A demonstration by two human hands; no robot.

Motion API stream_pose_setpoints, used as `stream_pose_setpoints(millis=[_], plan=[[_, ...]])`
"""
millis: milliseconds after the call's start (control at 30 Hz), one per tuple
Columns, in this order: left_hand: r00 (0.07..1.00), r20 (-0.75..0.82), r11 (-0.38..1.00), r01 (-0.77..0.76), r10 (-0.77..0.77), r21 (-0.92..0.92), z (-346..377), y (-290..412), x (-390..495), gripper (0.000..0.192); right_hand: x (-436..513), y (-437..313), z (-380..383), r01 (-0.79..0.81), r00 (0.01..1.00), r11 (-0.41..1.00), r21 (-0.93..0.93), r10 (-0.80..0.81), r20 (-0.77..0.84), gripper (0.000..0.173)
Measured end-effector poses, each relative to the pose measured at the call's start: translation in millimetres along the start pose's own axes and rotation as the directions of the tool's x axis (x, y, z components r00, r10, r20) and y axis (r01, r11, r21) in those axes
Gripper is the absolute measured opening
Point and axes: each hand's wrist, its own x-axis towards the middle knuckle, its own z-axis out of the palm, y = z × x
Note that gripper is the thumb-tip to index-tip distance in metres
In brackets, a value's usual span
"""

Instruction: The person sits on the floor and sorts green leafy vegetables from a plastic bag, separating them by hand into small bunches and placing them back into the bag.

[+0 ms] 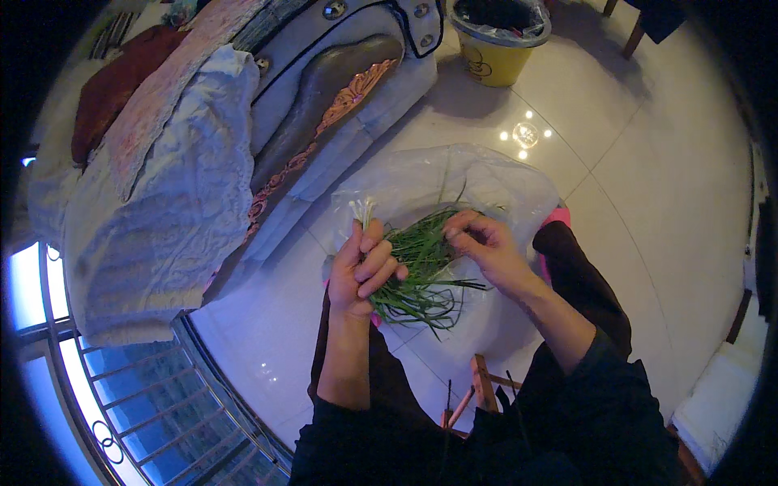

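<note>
My left hand (364, 267) is closed around a bunch of thin green leaf vegetable, likely garlic chives. The bunch's white stem ends (363, 209) stick up past my thumb, and its long leaves (419, 304) hang out below my fingers. A loose heap of the same greens (419, 240) lies between my hands on a clear plastic sheet or bag (492, 173). At the heap's right edge is my right hand (483, 246), thumb and fingertips drawn together. Whether a stalk is pinched there is too small to tell.
A sofa (285, 133) with carved trim and a pale cloth cover (182, 200) stands at the left. A yellow bucket (495, 58) lined with a plastic bag is on the tiled floor (614, 200) ahead. Below me shows a wooden stool frame (483, 383).
</note>
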Motion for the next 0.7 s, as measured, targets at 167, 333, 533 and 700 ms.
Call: stream_pose_setpoints(millis=[167,333,533,700], plan=[[0.972,-0.186,0.969,-0.102,0.146,0.225,5.1,-1.5,7.0,0.034,-3.1,-23.4,-8.9,-0.041,0.997,0.981,0.189,0.027,0.077,0.011],[0.973,-0.177,0.957,-0.095,0.147,0.276,2.9,-1.0,6.8,0.032,-2.6,-26.2,-11.7,-0.076,0.876,0.996,0.039,0.048,0.48,0.014],[0.998,-0.024,0.991,-0.052,0.05,-0.121,-2.8,7.0,1.1,0.03,-0.4,-10.0,-11.5,-0.306,0.855,0.947,-0.102,0.32,0.409,0.015],[0.986,-0.146,0.984,-0.059,0.083,0.166,-2.0,5.6,2.7,0.031,2.2,-8.9,-10.3,-0.191,0.968,0.973,-0.126,0.208,0.142,0.014]])
